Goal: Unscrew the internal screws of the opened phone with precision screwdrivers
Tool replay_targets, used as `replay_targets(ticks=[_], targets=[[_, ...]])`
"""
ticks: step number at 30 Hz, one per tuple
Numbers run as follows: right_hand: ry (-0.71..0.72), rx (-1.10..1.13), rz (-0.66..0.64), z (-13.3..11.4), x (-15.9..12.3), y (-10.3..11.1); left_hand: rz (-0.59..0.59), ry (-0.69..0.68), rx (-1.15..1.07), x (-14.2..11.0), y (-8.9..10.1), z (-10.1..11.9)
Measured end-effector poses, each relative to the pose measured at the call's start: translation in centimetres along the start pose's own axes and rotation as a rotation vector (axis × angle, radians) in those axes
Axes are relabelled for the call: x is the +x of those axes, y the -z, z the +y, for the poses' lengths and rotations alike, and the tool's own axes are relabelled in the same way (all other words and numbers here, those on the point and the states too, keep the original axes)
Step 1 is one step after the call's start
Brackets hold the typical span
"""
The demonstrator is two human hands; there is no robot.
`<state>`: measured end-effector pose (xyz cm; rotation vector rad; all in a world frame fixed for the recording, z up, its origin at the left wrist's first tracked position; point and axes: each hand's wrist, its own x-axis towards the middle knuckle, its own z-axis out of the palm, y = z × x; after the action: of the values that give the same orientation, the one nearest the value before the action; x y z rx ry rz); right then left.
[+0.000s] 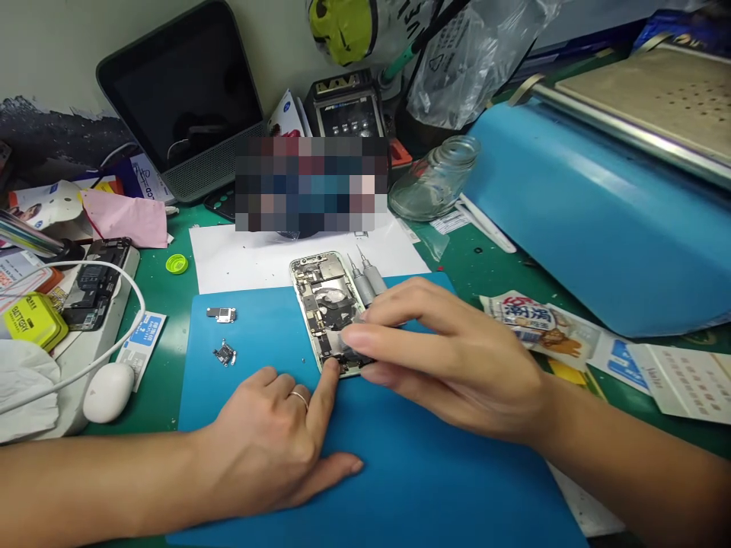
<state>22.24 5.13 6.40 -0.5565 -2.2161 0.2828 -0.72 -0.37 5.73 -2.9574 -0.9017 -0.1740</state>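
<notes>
Pointing, our half-curled left hand [274, 426] touches an opened phone [325, 308]; our right hand [457, 358] bends over it, grip unclear

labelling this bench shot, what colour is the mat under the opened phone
The mat is plain blue; it shows in the head view.
</notes>
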Motion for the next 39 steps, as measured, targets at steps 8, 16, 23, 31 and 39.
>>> replay_targets(ticks=[8,16,23,31,39], targets=[[0.045,0.119,-0.016,0.1,-0.1,-0.1,0.001,-0.005,-0.01,-0.2,-0.2,0.0],[0.028,0.206,0.015,0.2,-0.2,-0.4,0.016,-0.006,-0.024,-0.1,-0.2,0.0],[0.006,0.201,0.021,0.0,-0.1,-0.4,0.018,-0.007,-0.023,-0.1,-0.2,0.0],[0.03,0.186,0.037,0.0,-0.3,-1.0,0.004,-0.005,-0.007,-0.1,-0.1,0.0],[0.046,0.183,-0.005,0.2,-0.5,-1.3,0.011,0.01,-0.01,-0.2,-0.2,0.1]])
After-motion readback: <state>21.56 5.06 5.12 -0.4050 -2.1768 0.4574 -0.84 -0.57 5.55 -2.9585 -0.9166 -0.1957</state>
